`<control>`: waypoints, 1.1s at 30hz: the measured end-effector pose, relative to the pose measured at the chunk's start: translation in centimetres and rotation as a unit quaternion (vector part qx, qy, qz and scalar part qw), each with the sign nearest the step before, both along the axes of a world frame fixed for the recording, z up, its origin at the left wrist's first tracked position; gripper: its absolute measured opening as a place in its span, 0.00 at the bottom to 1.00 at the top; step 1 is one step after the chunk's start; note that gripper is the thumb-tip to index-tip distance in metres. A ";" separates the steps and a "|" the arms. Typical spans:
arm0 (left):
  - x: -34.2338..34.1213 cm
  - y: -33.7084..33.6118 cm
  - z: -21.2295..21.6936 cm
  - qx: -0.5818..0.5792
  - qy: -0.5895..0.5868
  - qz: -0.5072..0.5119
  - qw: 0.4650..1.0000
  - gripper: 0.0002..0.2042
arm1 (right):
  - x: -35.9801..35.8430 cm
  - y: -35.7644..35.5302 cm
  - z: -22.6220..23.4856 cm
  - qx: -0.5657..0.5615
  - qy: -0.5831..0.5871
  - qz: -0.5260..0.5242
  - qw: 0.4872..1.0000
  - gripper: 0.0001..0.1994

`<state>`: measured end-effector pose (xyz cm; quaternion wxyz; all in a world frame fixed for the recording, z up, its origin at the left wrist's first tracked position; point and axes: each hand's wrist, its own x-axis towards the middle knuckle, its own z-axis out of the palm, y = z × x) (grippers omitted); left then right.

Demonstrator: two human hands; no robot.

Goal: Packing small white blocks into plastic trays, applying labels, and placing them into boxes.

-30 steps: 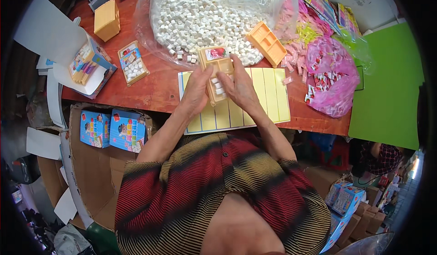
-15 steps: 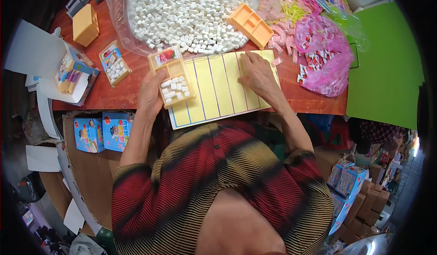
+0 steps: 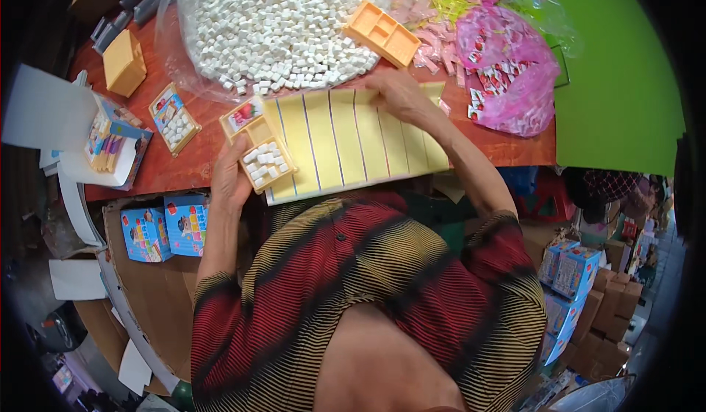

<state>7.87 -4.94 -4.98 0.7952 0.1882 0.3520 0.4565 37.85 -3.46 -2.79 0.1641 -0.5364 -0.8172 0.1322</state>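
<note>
A pale orange compartment tray (image 3: 285,168) is gripped at its left side by my left hand (image 3: 232,175), thumb on the rim. White marshmallow-like cubes (image 3: 265,163) fill its near compartment. A red-and-white packet (image 3: 244,114) lies in the far one, and the middle compartment holds nothing. Beneath the tray's right side lies a yellow board (image 3: 342,144) with coloured lines. My right hand (image 3: 403,97) hovers around the board's far edge, beside the heap of white cubes (image 3: 272,33). Its fingers are bent and drawn together; what they hold, if anything, is hidden.
An orange tray (image 3: 382,33) rests against the heap. To the right are a pink bag of packets (image 3: 507,81) and a green panel (image 3: 618,81). On the left stand a filled tray (image 3: 175,122), stacked orange trays (image 3: 123,63) and an open box (image 3: 110,144). Blue boxes (image 3: 187,224) sit below.
The whole view has shifted slightly. My right hand has moved from lying on the board toward its far edge, and its fingers have curled. My left hand still holds the tray.
</note>
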 end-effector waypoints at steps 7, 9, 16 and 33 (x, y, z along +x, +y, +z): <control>-3.6 1.3 1.2 0.024 -0.095 0.011 0.995 0.17 | 1.2 -3.4 10.0 0.079 -0.030 -0.011 0.996 0.05; -4.1 1.6 2.9 0.003 -0.078 0.061 0.995 0.16 | 1.8 -5.3 12.7 0.100 -0.023 -0.027 0.994 0.05; -4.6 2.8 3.1 0.054 -0.012 0.061 0.997 0.15 | 2.9 -8.8 15.7 0.282 -0.006 -0.147 0.948 0.09; 1.7 6.5 3.0 0.038 0.020 -0.096 0.994 0.18 | 20.5 -25.9 8.6 0.472 0.204 -0.517 0.684 0.05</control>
